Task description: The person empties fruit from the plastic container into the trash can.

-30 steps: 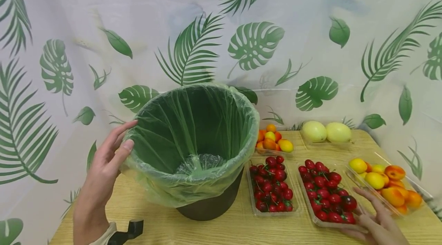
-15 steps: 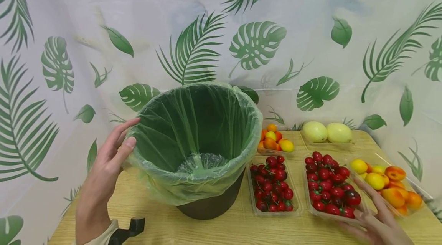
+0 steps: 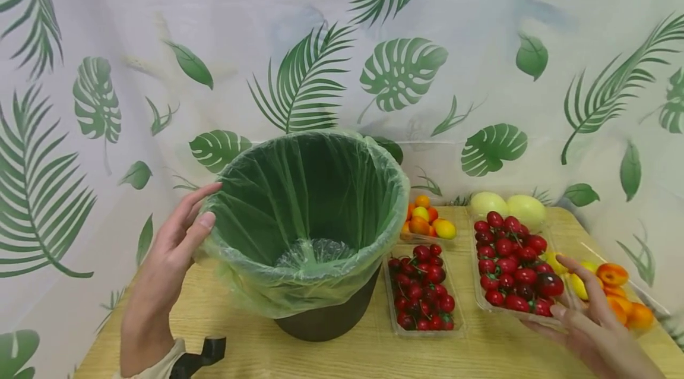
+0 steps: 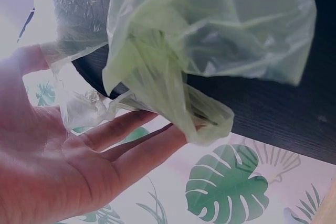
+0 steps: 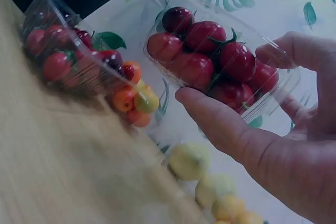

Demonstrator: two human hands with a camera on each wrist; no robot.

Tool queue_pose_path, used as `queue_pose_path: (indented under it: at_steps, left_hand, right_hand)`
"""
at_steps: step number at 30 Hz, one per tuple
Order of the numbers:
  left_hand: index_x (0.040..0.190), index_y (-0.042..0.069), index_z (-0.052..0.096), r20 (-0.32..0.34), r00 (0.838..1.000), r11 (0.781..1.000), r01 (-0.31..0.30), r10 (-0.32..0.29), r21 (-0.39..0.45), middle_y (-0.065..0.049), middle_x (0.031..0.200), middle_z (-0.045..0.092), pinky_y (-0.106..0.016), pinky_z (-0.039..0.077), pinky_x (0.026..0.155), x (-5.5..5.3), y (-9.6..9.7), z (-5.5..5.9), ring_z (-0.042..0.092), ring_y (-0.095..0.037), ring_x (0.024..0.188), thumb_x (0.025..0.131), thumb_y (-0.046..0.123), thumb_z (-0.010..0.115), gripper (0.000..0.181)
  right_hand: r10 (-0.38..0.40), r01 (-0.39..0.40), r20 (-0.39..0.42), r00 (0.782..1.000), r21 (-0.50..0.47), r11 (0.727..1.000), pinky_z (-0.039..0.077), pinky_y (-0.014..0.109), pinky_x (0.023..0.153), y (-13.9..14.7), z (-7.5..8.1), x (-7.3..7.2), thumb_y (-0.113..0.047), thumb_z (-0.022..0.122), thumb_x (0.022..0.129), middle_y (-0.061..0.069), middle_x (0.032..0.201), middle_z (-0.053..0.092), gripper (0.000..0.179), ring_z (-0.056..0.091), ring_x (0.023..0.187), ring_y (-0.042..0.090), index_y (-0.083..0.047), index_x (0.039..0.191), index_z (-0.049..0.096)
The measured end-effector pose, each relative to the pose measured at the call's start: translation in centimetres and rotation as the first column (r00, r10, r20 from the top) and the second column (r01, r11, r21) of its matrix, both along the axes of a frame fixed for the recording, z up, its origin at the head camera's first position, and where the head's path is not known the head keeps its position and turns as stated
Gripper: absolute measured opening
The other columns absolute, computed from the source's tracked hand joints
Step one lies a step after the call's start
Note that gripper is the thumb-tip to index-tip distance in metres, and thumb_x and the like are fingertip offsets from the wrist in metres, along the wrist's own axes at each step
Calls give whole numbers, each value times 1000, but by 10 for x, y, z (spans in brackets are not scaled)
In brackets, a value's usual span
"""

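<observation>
A dark bin lined with a green translucent bag stands on the table. My left hand rests against the bag at the bin's left rim, its fingers mostly straight. In the left wrist view, fingers touch the bag's loose edge. My right hand grips the right side of a clear plastic box of cherries, raised above the table. The right wrist view shows this box of cherries between thumb and fingers, slightly tilted.
A second box of cherries sits right of the bin. Behind it is a box of small orange and yellow fruit. Two pale yellow melons lie at the back; another fruit box is at the right. A leaf-patterned curtain hangs behind.
My right hand has lifted the box of cherries off the table and moved it upward, so it now overlaps the melons in view. The left hand stays at the bin's rim.
</observation>
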State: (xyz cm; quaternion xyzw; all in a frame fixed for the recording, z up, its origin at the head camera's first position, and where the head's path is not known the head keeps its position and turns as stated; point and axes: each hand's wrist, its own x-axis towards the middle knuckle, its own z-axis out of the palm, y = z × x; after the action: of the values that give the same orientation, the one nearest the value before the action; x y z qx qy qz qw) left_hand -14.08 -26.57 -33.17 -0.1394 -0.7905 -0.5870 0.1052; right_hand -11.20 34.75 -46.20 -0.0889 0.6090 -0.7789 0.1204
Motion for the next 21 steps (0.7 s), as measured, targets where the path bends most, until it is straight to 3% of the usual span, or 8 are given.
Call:
queue_pose_path:
  at_steps: [1,6,8,11,14,18,19,21]
  left_hand:
    - [156,22,43,-2,1000,1000,4,-4,2,1,167,25,-82,17,104,0,0,0,13,-34,155,111,23,46,46]
    - [156,20,43,1,1000,1000,14,-14,19,1,167,25,-81,16,105,1,1,0,12,-34,155,111,22,46,46]
    - [156,20,43,-1,1000,1000,13,-13,22,1,167,26,-80,16,107,1,1,0,12,-34,155,111,21,46,46]
    - [156,20,43,-4,1000,1000,13,-13,19,1,167,26,-80,16,107,1,1,0,12,-33,155,111,22,46,45]
    - [156,20,44,-8,1000,1000,13,-13,18,1,167,26,-79,16,108,1,1,0,12,-33,155,111,21,46,45]
    - [156,20,44,-10,1000,1000,13,-13,22,1,167,26,-79,15,108,1,0,0,12,-33,156,111,21,46,45]
    - [156,20,44,-10,1000,1000,12,-11,22,2,167,26,-79,15,108,0,0,0,12,-33,156,111,22,46,45]
    - [156,19,44,-10,1000,1000,9,-9,21,2,166,26,-78,15,109,0,0,-1,12,-33,156,111,22,46,45]
  right_hand:
    - [20,-20,-13,1000,-17,1000,55,56,89,0,3,-2,3,27,110,7,156,-36,74,48,123,-4,-43,161,-3]
    - [80,-83,-56,995,-44,996,53,56,92,-5,18,-11,4,25,109,15,155,-25,76,57,124,7,-43,163,-2]
    - [80,-83,-73,994,-31,996,53,56,92,-7,23,-14,2,25,110,16,155,-11,74,60,125,16,-42,163,-3]
    - [89,-96,-93,992,-74,993,53,56,93,-7,32,-18,2,23,110,7,158,18,72,63,124,28,-41,162,-2]
    - [144,-167,-110,983,-249,954,51,59,96,-10,41,-24,4,17,108,-3,155,37,72,59,129,30,-40,162,1]
    - [239,-272,-129,962,-464,843,44,63,102,-16,54,-31,6,9,104,0,157,41,74,52,136,36,-40,163,3]
    - [246,-279,-132,960,-473,836,43,64,102,-18,57,-32,5,9,104,1,158,40,75,51,136,36,-40,163,3]
    - [225,-267,-147,963,-430,863,44,63,102,-21,64,-33,6,10,104,0,159,38,75,52,136,35,-39,163,2]
